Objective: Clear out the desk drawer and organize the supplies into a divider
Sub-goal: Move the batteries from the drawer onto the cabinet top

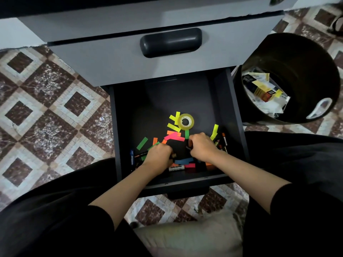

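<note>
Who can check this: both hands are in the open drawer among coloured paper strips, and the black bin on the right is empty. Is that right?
No. The head view shows the bin holds crumpled paper and a yellow box. The left hand and right hand are indeed in the drawer among the paper strips.

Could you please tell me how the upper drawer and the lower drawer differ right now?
The upper drawer is shut; the lower drawer is pulled open. The upper drawer shows a grey front; the lower drawer shows a dark inside holding loose supplies. Both belong to one desk unit.
</note>
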`<state>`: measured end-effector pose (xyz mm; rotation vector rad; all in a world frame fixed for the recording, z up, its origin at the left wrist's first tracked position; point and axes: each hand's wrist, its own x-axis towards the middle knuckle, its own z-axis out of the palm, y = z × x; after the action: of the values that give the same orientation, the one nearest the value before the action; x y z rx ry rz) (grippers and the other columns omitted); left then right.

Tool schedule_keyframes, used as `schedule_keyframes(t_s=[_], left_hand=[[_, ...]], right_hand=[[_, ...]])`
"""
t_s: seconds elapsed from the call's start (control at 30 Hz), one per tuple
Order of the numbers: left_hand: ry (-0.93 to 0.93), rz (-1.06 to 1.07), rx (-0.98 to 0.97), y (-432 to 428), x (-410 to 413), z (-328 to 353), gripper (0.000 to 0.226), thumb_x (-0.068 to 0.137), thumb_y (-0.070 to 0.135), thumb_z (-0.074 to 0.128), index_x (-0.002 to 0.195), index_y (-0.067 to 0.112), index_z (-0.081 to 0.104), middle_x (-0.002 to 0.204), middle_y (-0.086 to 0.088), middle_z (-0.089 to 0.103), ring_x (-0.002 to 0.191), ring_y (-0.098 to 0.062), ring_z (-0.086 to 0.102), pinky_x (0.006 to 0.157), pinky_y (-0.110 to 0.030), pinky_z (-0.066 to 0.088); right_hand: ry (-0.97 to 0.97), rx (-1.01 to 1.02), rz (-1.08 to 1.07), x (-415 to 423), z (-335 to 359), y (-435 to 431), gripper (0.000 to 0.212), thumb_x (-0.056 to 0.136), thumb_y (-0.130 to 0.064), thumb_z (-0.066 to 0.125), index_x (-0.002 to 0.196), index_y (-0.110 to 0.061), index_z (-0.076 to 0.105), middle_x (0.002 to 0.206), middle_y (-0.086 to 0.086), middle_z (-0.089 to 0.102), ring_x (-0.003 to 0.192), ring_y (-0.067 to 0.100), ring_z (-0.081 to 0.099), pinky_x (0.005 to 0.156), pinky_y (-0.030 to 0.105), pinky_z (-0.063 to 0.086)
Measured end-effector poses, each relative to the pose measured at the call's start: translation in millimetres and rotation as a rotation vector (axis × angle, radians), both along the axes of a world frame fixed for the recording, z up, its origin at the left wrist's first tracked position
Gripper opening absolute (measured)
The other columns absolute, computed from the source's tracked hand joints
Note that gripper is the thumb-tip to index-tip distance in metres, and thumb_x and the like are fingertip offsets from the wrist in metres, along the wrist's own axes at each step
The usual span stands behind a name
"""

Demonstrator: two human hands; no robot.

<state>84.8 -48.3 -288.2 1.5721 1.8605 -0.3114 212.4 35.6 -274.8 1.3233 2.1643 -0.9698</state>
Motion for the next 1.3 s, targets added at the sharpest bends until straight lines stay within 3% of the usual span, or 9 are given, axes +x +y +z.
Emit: schedule_keyframes(t_s=[0.13, 0.3, 0.53, 0.7, 0.9, 1.07, 1.17, 1.3], left_hand=[[0.007, 0.075, -0.028, 5.7, -16.4, 2.9, 0.029, 0.088, 0.021, 0.059, 0.116, 0.015, 0.064, 0.113, -0.011, 0.062, 0.105, -0.028, 0.059, 0.087, -0.034, 0.048], [-0.012, 0.114, -0.059, 2.5, -33.7, 6.9, 0.028, 0.087, 0.024, 0.062, 0.113, 0.015, 0.065, 0.114, -0.008, 0.061, 0.106, -0.025, 0.058, 0.088, -0.033, 0.049], [-0.114, 0.152, -0.095, -3.8, -39.9, 9.0, 0.028, 0.086, 0.023, 0.065, 0.113, 0.016, 0.066, 0.112, -0.005, 0.063, 0.103, -0.019, 0.059, 0.086, -0.028, 0.049], [-0.142, 0.169, -0.077, -5.0, -38.4, 11.9, 0.030, 0.086, 0.022, 0.065, 0.115, 0.012, 0.064, 0.112, -0.006, 0.062, 0.102, -0.018, 0.058, 0.080, -0.023, 0.044], [-0.194, 0.186, -0.060, -2.8, -37.0, 14.5, 0.028, 0.087, 0.021, 0.064, 0.115, 0.015, 0.065, 0.113, -0.004, 0.062, 0.102, -0.016, 0.057, 0.086, -0.026, 0.047], [-0.290, 0.252, -0.042, -2.4, -37.7, 16.0, 0.029, 0.085, 0.021, 0.066, 0.113, 0.014, 0.066, 0.114, -0.002, 0.062, 0.104, -0.014, 0.056, 0.090, -0.027, 0.046], [-0.379, 0.344, -0.007, -3.1, -36.8, 22.4, 0.026, 0.084, 0.019, 0.068, 0.109, 0.012, 0.068, 0.103, -0.002, 0.063, 0.093, -0.013, 0.057, 0.081, -0.023, 0.046], [-0.445, 0.441, 0.050, -8.9, -37.5, 34.3, 0.019, 0.082, 0.019, 0.071, 0.099, 0.013, 0.072, 0.088, -0.001, 0.064, 0.081, -0.010, 0.055, 0.070, -0.020, 0.043]], right_hand=[[0.073, -0.152, 0.025, -5.8, 2.4, -4.1, 0.019, 0.078, 0.001, 0.061, 0.095, -0.003, 0.070, 0.101, 0.015, 0.064, 0.091, 0.027, 0.061, 0.078, 0.033, 0.052], [0.106, -0.244, 0.126, -14.7, 4.9, -18.6, 0.024, 0.082, 0.001, 0.058, 0.101, -0.008, 0.070, 0.100, 0.010, 0.066, 0.081, 0.013, 0.051, 0.068, 0.020, 0.039], [0.049, -0.215, 0.203, -18.4, 1.3, -28.7, 0.028, 0.085, -0.004, 0.059, 0.110, -0.010, 0.069, 0.116, 0.014, 0.060, 0.108, 0.026, 0.056, 0.086, 0.026, 0.045], [0.021, -0.199, 0.212, -19.5, 3.3, -27.4, 0.027, 0.085, -0.008, 0.064, 0.111, -0.009, 0.069, 0.117, 0.014, 0.059, 0.106, 0.026, 0.057, 0.079, 0.023, 0.043], [-0.029, -0.221, 0.220, -22.4, 2.3, -26.3, 0.025, 0.085, -0.013, 0.066, 0.108, -0.005, 0.069, 0.110, 0.015, 0.063, 0.097, 0.026, 0.061, 0.073, 0.027, 0.047], [-0.094, -0.216, 0.234, -21.6, 5.3, -27.3, 0.024, 0.086, -0.009, 0.060, 0.107, 0.001, 0.065, 0.112, 0.018, 0.058, 0.097, 0.031, 0.060, 0.078, 0.032, 0.049], [-0.100, -0.213, 0.201, -19.9, 6.8, -27.2, 0.024, 0.086, -0.008, 0.059, 0.108, 0.001, 0.065, 0.113, 0.018, 0.057, 0.101, 0.032, 0.059, 0.085, 0.035, 0.049], [-0.061, -0.204, 0.130, -16.3, 14.0, -24.5, 0.024, 0.085, -0.005, 0.058, 0.105, 0.002, 0.067, 0.109, 0.019, 0.065, 0.099, 0.030, 0.062, 0.082, 0.035, 0.050]])
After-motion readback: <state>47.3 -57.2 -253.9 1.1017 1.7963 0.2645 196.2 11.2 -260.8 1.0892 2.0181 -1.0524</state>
